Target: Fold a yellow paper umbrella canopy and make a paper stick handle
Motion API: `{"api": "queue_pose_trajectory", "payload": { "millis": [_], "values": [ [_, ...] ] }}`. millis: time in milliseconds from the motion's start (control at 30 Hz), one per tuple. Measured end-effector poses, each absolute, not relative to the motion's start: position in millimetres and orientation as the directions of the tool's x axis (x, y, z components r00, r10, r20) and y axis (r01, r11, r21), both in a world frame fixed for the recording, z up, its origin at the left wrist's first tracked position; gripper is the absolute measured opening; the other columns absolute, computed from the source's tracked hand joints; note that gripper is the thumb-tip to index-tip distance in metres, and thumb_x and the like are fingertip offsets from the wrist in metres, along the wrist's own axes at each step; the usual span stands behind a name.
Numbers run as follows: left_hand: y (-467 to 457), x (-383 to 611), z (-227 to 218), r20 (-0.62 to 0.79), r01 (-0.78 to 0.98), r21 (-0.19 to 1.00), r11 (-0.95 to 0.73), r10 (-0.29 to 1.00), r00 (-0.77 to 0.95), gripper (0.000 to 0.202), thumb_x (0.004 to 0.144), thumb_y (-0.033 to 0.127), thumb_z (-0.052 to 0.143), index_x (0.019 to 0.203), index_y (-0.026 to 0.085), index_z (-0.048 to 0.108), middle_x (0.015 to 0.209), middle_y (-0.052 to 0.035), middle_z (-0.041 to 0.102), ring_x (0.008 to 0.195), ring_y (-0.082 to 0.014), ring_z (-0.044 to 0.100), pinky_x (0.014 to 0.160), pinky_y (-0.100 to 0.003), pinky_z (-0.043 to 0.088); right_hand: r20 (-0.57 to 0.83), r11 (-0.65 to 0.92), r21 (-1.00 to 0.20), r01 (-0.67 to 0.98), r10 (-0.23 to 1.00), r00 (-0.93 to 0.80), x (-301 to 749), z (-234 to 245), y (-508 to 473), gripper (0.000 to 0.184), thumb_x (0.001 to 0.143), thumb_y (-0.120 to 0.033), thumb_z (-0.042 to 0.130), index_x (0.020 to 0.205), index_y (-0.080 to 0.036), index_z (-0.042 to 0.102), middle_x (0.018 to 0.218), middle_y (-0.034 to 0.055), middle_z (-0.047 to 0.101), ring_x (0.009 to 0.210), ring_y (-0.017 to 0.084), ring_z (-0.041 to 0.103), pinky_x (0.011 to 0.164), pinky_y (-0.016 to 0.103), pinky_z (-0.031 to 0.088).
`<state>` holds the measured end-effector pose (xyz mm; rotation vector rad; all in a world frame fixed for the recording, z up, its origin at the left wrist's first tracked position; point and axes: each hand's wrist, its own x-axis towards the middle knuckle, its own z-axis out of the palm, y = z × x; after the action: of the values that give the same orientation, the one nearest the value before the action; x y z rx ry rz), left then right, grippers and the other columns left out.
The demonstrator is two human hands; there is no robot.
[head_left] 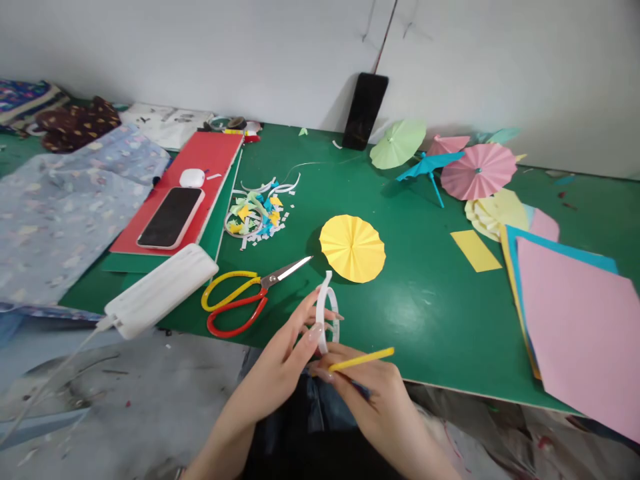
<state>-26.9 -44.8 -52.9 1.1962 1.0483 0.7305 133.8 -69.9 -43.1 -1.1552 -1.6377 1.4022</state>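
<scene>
My left hand [286, 357] is closed at the table's front edge, with a curled white strip of what looks like tape [321, 320] between thumb and fingers. Close beside it, my right hand [380, 390] pinches a thin yellow paper stick [367, 359], which points to the right. The two hands nearly meet, and the stick's lower end is partly hidden by fingers. Beyond them a pleated yellow paper disc [353, 249] lies on the green table [425, 300]. To the left rest scissors [265, 283] with one yellow and one red handle, blades apart.
Paper scraps [260, 213] lie behind the scissors. At left are a white power bank [163, 290] and a phone [171, 217] on a red folder [215, 157]. Paper umbrellas [477, 172], a yellow rectangle [476, 251] and coloured sheets [585, 333] occupy the right. A black phone [366, 110] leans on the wall.
</scene>
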Motion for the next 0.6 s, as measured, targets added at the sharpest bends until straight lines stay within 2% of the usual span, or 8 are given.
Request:
{"api": "queue_pose_trajectory", "payload": {
  "millis": [200,333,467,533,600],
  "values": [
    [-34.0,-17.8,-48.4,-0.299,-0.173,0.905,0.389,0.871,0.390,0.037,0.093,0.036,0.049,0.130,0.031,0.045,0.105,-0.0026,0.064,0.099,-0.0156,0.058,0.085,-0.026,0.047,-0.042,0.085,-0.951,0.296,0.917,-0.398,134.9,-47.0,-74.6,0.022,0.091,-0.010,0.047,0.092,-0.017,0.068,0.092,0.0064,0.067,0.085,0.016,0.064,0.078,0.022,0.049],
    [-34.2,-10.4,-45.6,-0.323,-0.318,0.835,0.449,0.868,0.378,0.033,0.090,0.027,0.056,0.122,0.029,0.054,0.091,-0.0010,0.067,0.089,-0.0123,0.062,0.075,-0.020,0.047,-0.009,0.116,-0.946,0.303,0.925,-0.381,135.5,-49.0,-77.0,0.024,0.089,-0.007,0.047,0.094,-0.017,0.069,0.094,0.0068,0.067,0.087,0.016,0.065,0.080,0.022,0.049],
    [-36.9,-8.8,-49.8,-0.264,-0.552,0.698,0.457,0.880,0.395,0.031,0.090,0.025,0.056,0.120,0.031,0.056,0.097,-0.0023,0.068,0.088,-0.0134,0.064,0.081,-0.025,0.050,-0.009,0.071,-0.972,0.224,0.941,-0.337,135.5,-44.3,-75.7,0.022,0.089,-0.009,0.050,0.092,-0.018,0.069,0.093,0.0052,0.069,0.088,0.015,0.065,0.081,0.021,0.049],
    [-36.1,-12.2,-50.1,-0.224,-0.614,0.666,0.424,0.898,0.378,0.029,0.090,0.023,0.055,0.118,0.031,0.058,0.093,-0.0022,0.068,0.081,-0.0126,0.065,0.074,-0.024,0.052,-0.057,-0.008,-0.988,0.151,0.945,-0.323,135.8,-41.1,-74.3,0.021,0.089,-0.011,0.052,0.087,-0.019,0.071,0.086,0.0030,0.070,0.086,0.015,0.066,0.080,0.022,0.050],
    [-32.8,-19.4,-46.1,-0.202,-0.640,0.690,0.339,0.939,0.280,0.027,0.090,0.020,0.054,0.114,0.029,0.061,0.081,0.0001,0.066,0.068,-0.0091,0.062,0.064,-0.020,0.052,-0.092,-0.085,-0.996,0.036,0.944,-0.317,136.7,-39.5,-72.4,0.019,0.088,-0.013,0.057,0.083,-0.023,0.073,0.082,0.0012,0.072,0.094,0.017,0.066,0.085,0.025,0.049]
  ]
}}
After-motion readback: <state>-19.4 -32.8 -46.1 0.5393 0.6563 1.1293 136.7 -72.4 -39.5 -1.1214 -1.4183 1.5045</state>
